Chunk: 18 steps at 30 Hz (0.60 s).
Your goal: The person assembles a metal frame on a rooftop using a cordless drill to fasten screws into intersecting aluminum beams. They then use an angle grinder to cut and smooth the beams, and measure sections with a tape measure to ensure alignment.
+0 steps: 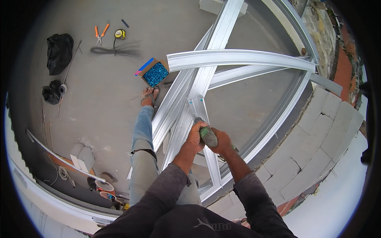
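Observation:
Both hands are closed around a worn green power drill (208, 137). My left hand (195, 136) wraps the drill's front end from the left, and my right hand (221, 141) grips it from the right, over the handle. The drill's tip points down at a short silver metal channel (197, 104) lying across longer metal profiles (186, 123). Two small blue screw heads show near the channel's far end. My fingers partly hide the drill's nose, so its contact with the metal is unclear.
A cardboard box of blue screws (155, 74) sits by my left foot. Farther left lie orange-handled snips (101, 33), a yellow tape measure (120, 34), a wire bundle (115, 49) and a black bag (59, 53). A block wall (313, 139) runs along the right.

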Motion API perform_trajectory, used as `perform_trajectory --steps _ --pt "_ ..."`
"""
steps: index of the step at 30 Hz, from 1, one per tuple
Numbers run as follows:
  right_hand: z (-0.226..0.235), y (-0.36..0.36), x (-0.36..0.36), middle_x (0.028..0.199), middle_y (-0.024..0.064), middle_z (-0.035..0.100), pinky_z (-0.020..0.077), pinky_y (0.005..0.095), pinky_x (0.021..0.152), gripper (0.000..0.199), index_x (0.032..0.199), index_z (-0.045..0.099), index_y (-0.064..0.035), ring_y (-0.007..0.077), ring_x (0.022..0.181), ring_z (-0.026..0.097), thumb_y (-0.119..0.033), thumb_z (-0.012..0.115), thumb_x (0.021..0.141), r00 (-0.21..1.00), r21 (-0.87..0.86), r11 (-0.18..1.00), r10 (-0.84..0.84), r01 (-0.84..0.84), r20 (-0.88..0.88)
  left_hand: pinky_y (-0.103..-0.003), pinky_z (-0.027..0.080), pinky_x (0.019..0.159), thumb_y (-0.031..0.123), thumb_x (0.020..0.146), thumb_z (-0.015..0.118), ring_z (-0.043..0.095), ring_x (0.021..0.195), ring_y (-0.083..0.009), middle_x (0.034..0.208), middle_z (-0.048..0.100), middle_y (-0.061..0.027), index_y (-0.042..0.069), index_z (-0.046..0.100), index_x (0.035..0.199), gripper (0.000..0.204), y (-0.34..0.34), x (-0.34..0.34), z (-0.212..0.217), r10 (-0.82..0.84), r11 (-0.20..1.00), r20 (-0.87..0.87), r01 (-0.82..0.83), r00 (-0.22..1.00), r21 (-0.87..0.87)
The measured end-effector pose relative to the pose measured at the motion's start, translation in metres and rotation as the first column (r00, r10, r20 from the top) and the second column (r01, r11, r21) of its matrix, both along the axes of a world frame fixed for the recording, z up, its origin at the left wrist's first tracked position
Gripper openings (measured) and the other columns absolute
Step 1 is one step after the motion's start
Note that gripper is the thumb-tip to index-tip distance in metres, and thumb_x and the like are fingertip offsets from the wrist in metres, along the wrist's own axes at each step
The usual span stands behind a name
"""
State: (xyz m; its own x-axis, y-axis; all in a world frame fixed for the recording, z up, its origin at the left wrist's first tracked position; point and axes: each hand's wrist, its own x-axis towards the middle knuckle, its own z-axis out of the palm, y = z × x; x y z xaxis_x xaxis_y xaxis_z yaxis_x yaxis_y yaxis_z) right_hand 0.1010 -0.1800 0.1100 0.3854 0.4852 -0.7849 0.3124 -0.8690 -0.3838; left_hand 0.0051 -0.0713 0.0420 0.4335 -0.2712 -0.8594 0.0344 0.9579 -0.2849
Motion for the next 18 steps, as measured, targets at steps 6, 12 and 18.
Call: perform_trajectory --steps 6,12,18 --pt "0.018 0.01 0.005 0.101 0.021 0.074 0.0573 0.0468 0.078 0.046 0.12 0.066 -0.0052 0.0444 0.095 0.07 -0.018 0.079 0.077 0.995 0.091 0.991 -0.09 0.094 -0.052 -0.041 0.055 0.088 0.032 0.089 0.073 0.071 0.096 -0.027 0.105 0.073 -0.0154 0.001 0.068 0.109 0.037 0.123 -0.056 -0.05 -0.719 0.373 -0.372 0.777 0.588 0.507" --pt "0.044 0.004 -0.014 0.087 0.0152 0.073 0.0575 0.038 0.067 0.035 0.112 0.066 -0.0027 0.0349 0.075 0.073 -0.012 0.078 0.081 0.957 0.262 0.921 -0.273 0.289 -0.095 -0.044 0.06 0.085 0.012 0.09 0.07 0.073 0.099 -0.0361 0.102 0.073 -0.0145 0.005 0.07 0.109 0.02 0.244 -0.023 -0.201 -0.332 -0.798 -0.94 0.51 0.074 0.322" --pt "0.076 -0.039 -0.109 0.09 0.0073 0.072 0.0578 0.0301 0.059 0.031 0.111 0.069 -0.0039 0.0194 0.065 0.072 -0.008 0.081 0.082 0.952 0.271 0.916 -0.307 0.295 0.002 -0.042 0.062 0.086 0.014 0.09 0.07 0.073 0.104 -0.0326 0.123 0.065 -0.0137 0.008 0.07 0.114 0.025 0.283 -0.001 -0.272 -0.259 -0.966 -0.935 0.047 -0.242 0.255"
